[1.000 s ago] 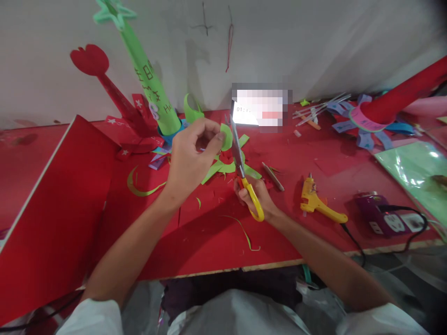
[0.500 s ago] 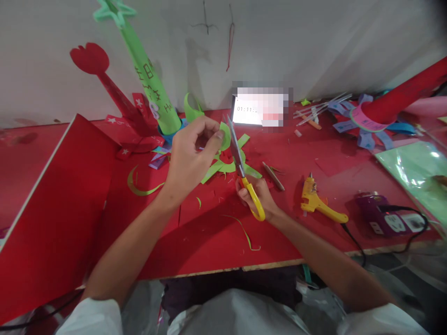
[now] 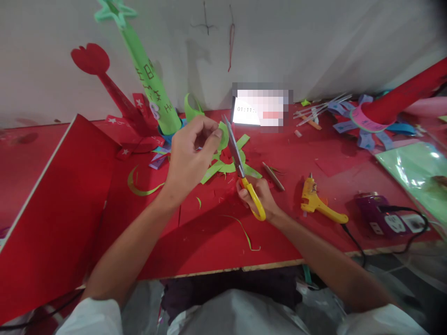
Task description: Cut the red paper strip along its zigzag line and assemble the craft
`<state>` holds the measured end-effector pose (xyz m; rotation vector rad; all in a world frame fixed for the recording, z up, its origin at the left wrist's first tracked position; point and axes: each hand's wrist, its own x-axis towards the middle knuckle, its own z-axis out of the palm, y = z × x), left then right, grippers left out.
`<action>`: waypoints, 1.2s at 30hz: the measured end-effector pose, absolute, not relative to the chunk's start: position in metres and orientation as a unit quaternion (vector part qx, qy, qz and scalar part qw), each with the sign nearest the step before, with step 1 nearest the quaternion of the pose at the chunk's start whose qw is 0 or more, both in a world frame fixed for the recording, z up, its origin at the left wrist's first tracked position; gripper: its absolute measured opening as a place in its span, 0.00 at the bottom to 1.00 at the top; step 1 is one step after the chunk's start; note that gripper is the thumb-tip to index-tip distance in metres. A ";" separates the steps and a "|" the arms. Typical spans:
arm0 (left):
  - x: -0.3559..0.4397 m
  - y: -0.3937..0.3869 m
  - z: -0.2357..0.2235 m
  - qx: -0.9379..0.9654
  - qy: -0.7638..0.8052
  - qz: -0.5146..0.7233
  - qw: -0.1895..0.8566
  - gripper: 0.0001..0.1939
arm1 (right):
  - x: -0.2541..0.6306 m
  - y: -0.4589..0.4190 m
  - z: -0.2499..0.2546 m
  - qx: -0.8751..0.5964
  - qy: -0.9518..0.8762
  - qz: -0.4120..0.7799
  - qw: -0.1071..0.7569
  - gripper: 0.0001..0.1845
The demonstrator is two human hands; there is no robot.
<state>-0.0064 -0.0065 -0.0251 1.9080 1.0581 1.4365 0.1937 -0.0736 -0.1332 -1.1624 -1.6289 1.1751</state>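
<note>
Between thumb and fingers, my left hand [image 3: 192, 151] pinches a small rounded piece of light green paper [image 3: 224, 136]. My right hand [image 3: 260, 193] is wrapped around the handle of yellow-handled scissors [image 3: 238, 160], whose blades point up and away beside the paper's right edge. Under the hands lies a green paper cutout with strips [image 3: 252, 171] spreading outward and red bits at its middle. Curled green trimmings [image 3: 134, 188] are scattered on the red table [image 3: 209, 246].
A green paper tube [image 3: 153, 88] and a red flower-shaped piece [image 3: 91, 59] stand at the back left. At the right are a yellow glue gun [image 3: 319, 204], a purple power strip [image 3: 380, 216] and a red tube [image 3: 412, 93]. A lit screen [image 3: 247, 110] leans against the wall.
The scissor blades have closed slightly and tilted a little left against the green paper. Both hands stay in nearly the same place.
</note>
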 end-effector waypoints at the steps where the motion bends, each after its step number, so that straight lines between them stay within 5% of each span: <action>1: -0.006 -0.007 -0.025 0.703 0.394 0.530 0.263 0.14 | 0.194 -0.073 -0.133 -0.460 -0.644 0.464 0.399 0.41; 36: -0.006 -0.008 -0.022 0.685 0.404 0.546 0.265 0.17 | 0.195 -0.073 -0.130 -0.459 -0.644 0.469 0.394 0.42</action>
